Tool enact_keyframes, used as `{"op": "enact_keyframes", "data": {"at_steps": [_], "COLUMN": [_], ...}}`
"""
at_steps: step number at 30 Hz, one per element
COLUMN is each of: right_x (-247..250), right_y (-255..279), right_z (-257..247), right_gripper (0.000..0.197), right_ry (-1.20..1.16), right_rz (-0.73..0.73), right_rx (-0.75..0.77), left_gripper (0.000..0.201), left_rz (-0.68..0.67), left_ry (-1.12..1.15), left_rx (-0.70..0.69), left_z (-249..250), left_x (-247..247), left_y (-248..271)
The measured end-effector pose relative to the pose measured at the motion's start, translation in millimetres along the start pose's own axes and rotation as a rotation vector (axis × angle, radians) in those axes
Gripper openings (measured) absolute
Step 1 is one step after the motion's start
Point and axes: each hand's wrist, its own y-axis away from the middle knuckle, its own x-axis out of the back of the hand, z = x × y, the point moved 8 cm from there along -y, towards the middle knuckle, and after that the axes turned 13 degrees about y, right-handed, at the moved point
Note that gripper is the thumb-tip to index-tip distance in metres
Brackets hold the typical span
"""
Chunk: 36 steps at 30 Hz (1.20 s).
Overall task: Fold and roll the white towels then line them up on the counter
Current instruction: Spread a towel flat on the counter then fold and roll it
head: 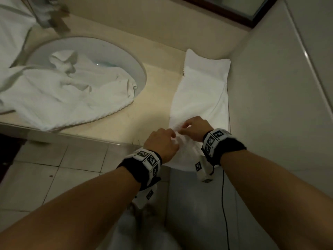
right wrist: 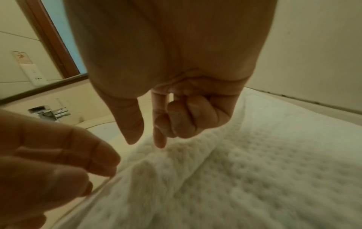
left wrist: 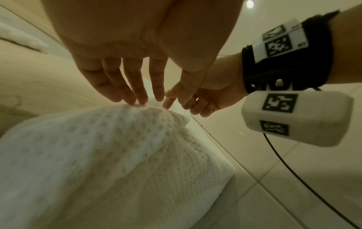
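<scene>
Both hands meeting at near end of folded towel (head: 200,98), lying lengthwise on counter (head: 153,82) and hanging slightly over its front edge. Left hand (head: 163,144): fingers (left wrist: 141,96) nearly straight, tips touching a raised ridge of cloth, nothing clasped. Right hand (head: 195,128): thumb and forefinger extended down to same ridge, other fingers curled in; actual pinch on cloth not resolvable.

Judging step as starting the roll. Advisable: keeping both sides of first turn level and tight, rolling away from grip along strip.

Beyond grip, strip running to far end. Just right of grip, wall (head: 270,87) crowding right elbow room. Well left of grip, crumpled towels (head: 68,94) spilling into sink (head: 115,51), awaiting folding; faucet (head: 48,13) further off.
</scene>
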Motion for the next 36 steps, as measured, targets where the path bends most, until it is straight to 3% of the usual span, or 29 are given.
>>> {"op": "enact_keyframes", "data": {"at_steps": [8,13,16,19,21,23,26,27,30,36], "right_x": [-42.9,-52.1,-54.1,-48.4,-46.8,-47.9,-45.0,-42.0,-32.0,-18.7], "right_y": [16.1,23.0,24.7,28.7,33.2,37.0,42.1,44.9,58.6,86.3], "right_z": [13.3,7.0,3.5,4.5,7.9,12.3,32.0,40.8,67.6,125.5], "right_gripper": [0.027,0.056,0.058,0.038,0.050,0.058,0.019,0.015,0.013,0.011], "right_ry": [-0.183,-0.173,-0.137,-0.126,-0.055,0.065,0.054,0.058,0.073,0.117], "right_rz": [0.058,0.095,0.070,0.059,0.031,0.008,0.026,0.042,0.073,0.123], "right_rx": [0.047,0.141,0.165,0.111,0.041,-0.005,-0.136,-0.174,-0.266,-0.392], "left_gripper": [0.062,0.056,0.033,0.022,0.015,0.024,0.034,0.032,0.013,0.025], "left_rz": [0.173,0.210,0.167,0.123,0.049,-0.039,-0.162,-0.200,-0.282,-0.419], "left_ry": [-0.291,-0.285,-0.312,-0.246,-0.154,-0.092,0.015,0.044,0.128,0.173], "left_rx": [0.102,0.101,0.054,0.022,0.000,-0.053,-0.136,-0.154,-0.193,-0.269], "left_z": [-40.7,-67.1,-60.3,-53.4,-48.4,-37.3,-14.9,-7.5,15.5,62.0], "left_x": [-8.0,-12.0,-10.1,-18.0,-33.5,-53.9,-84.6,-95.0,-123.0,-174.1], "left_y": [17.0,26.0,31.6,43.1,50.3,55.6,62.6,64.3,66.6,72.2]}}
